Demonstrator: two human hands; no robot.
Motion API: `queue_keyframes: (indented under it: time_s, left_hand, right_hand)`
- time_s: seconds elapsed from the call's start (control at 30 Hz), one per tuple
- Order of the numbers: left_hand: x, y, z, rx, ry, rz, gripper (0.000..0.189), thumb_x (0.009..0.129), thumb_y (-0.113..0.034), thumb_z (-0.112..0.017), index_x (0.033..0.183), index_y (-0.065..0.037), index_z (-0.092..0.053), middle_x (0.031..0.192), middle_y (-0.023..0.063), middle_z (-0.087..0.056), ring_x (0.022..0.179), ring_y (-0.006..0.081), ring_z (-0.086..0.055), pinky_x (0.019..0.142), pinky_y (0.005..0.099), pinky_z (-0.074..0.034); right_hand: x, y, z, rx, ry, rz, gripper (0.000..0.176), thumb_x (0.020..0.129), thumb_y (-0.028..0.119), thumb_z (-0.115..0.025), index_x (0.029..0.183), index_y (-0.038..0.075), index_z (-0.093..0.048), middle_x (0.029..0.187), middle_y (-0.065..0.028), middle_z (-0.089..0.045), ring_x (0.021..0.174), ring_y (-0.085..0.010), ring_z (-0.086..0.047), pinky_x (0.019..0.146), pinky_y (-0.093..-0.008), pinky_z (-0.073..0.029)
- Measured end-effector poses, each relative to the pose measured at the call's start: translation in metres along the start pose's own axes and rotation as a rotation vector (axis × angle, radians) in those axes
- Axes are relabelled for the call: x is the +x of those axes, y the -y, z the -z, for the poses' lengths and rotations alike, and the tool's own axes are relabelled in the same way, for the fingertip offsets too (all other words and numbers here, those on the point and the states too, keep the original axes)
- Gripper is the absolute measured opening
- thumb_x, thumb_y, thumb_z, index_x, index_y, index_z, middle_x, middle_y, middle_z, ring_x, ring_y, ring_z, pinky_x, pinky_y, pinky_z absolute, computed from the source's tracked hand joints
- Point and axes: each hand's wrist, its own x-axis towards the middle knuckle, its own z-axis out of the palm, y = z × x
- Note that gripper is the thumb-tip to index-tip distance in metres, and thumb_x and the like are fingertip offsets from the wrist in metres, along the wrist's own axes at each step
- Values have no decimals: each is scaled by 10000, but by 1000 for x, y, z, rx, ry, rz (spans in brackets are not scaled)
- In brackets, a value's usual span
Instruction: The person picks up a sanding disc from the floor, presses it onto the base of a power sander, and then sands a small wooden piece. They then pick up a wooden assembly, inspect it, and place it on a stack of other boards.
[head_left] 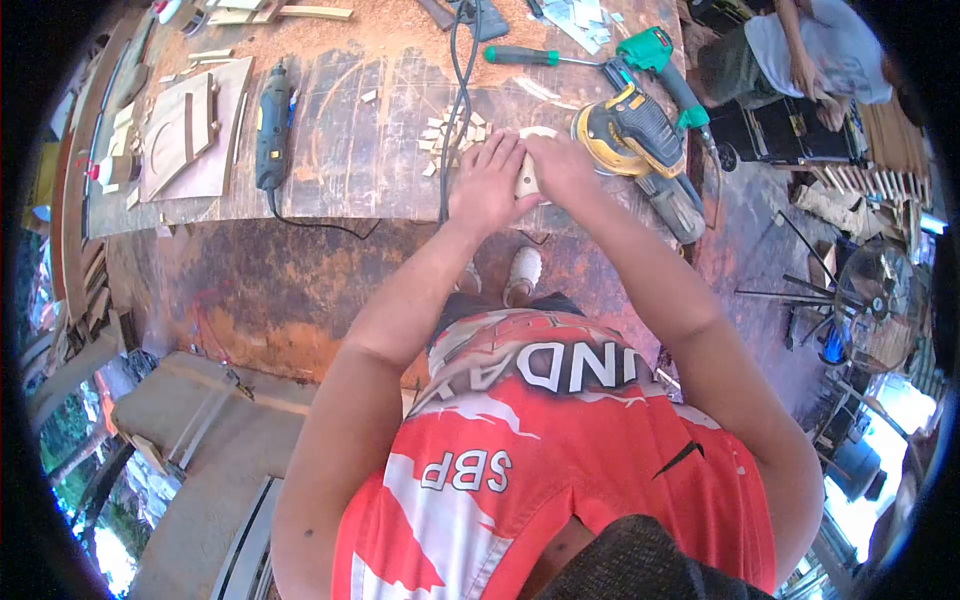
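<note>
Near the front edge of the workbench, my left hand (490,185) and my right hand (561,165) come together around a small pale wooden piece (527,182) with dark dots that look like holes. The left fingers lie across its left side, pointing away from me. My right hand grips it from the right, its fingertips partly hidden. Much of the piece is covered by both hands. Just left of them lie several small wooden blocks (436,134), with a dark cable (462,100) running over them. A yellow and black sander (625,132) stands right beside my right hand.
On the bench (340,150) lie a grey rotary tool (271,130), flat wooden boards (190,135), a green-handled screwdriver (520,56) and a green power tool (660,70). Sawdust covers the back. Another person (815,55) is at the upper right; a fan (875,300) stands at right.
</note>
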Motion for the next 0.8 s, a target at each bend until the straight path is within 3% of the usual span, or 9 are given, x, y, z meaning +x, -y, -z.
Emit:
queue_keyframes:
  time_s: [0.13,0.2,0.37,0.43,0.57,0.63,0.77,0.8]
  left_hand:
    - [1,6,-7,-28,-78,-24,833,791,-501,-683,1431,-37,-418,1497,105,-404,1436,254,-292,1158,453,-216]
    - [-1,4,-4,-3,-48,-24,831,788,-503,-689,1424,-40,-425,1493,106,-409,1433,257,-296,1158,455,-219]
    - [-1,6,-4,-36,-66,-15,835,785,-514,-690,1418,-37,-428,1489,112,-410,1428,263,-303,1151,460,-233]
    - [-3,5,-8,-14,-84,-29,838,788,-522,-684,1419,-36,-426,1490,112,-409,1427,261,-306,1151,458,-233]
    - [-1,5,-3,-20,-62,-17,844,783,-524,-687,1421,-38,-425,1493,110,-407,1427,261,-306,1152,456,-231]
    - [-3,5,-6,-32,-81,-28,844,780,-523,-688,1420,-40,-426,1496,110,-404,1429,262,-305,1151,458,-232]
    - [-2,3,-6,18,-62,-29,842,777,-516,-693,1421,-42,-426,1498,110,-403,1426,263,-308,1149,462,-234]
    - [-2,2,-4,5,-46,-22,842,777,-512,-696,1422,-44,-425,1500,110,-399,1428,262,-305,1150,462,-234]
  right_hand:
    - [-16,0,7,-25,173,-35,320,803,141,-636,1113,90,-577,1025,-114,-678,1044,-320,-598,855,-452,-485]
    - [-3,3,4,-60,77,-45,317,817,175,-638,1115,88,-577,1032,-113,-677,1038,-305,-596,852,-450,-476]
    - [-16,1,1,-80,119,-28,319,818,190,-641,1114,88,-582,1008,-116,-682,1001,-302,-607,847,-448,-469]
    - [-21,0,-3,15,-168,73,128,870,140,-516,925,50,-589,870,-148,-662,864,-354,-607,740,-478,-469]
    - [-2,-1,-8,-23,-185,42,132,869,154,-524,928,56,-590,863,-146,-660,856,-334,-604,731,-467,-456]
    - [-22,-3,-3,-23,-25,37,141,865,149,-519,939,55,-594,865,-155,-661,861,-349,-604,735,-477,-455]
    - [-10,2,0,15,-110,21,146,860,143,-517,941,55,-600,869,-161,-661,873,-357,-605,761,-494,-460]
    - [-6,2,0,13,-78,0,173,847,144,-556,997,71,-601,922,-141,-675,935,-336,-607,780,-474,-470]
